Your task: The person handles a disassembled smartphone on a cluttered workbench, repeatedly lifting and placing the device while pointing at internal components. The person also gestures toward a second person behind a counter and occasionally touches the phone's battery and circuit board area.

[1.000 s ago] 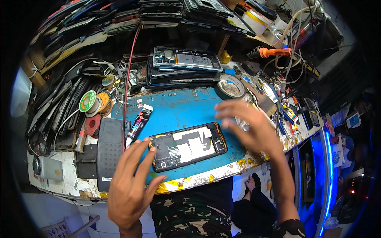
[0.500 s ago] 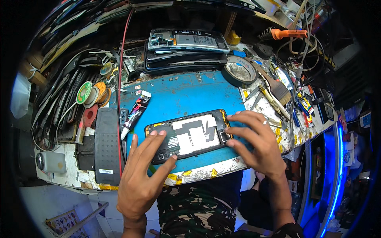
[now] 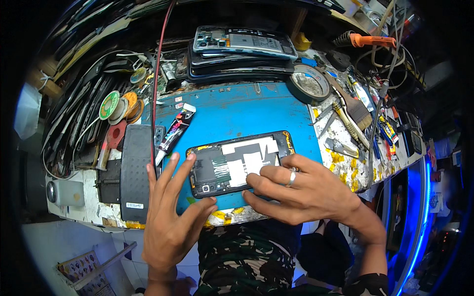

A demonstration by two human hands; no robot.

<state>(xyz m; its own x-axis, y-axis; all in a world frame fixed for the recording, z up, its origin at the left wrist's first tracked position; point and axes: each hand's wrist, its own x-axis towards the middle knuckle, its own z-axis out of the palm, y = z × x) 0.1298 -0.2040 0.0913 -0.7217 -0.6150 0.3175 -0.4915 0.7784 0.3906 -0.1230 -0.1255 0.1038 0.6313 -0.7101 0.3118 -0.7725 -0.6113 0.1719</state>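
An opened phone (image 3: 232,170) lies back side up on the blue work mat (image 3: 222,113), its white battery area and dark inner parts bare. My right hand (image 3: 311,190), a ring on one finger, covers its near right part. Thumb and forefinger close on the phone's near edge, the other fingers curled over the battery area. My left hand (image 3: 170,217) is at the phone's left end, fingers stretched and apart. One fingertip meets the far left corner, and the thumb is by the near edge. A black glue tube (image 3: 176,132) with a white cap lies just beyond my left fingers.
Left of the mat sits a dark phone back cover (image 3: 139,172), with solder spools (image 3: 109,105) behind it. Stacked opened phones (image 3: 244,44) stand at the back. To the right are a tape roll (image 3: 308,84), a brush (image 3: 353,111) and tools. A red cable (image 3: 157,74) hangs down at left.
My right hand has moved left from the phone's right end onto its near edge, its fingers curling in. The left hand has slid off the phone's face toward its left edge.
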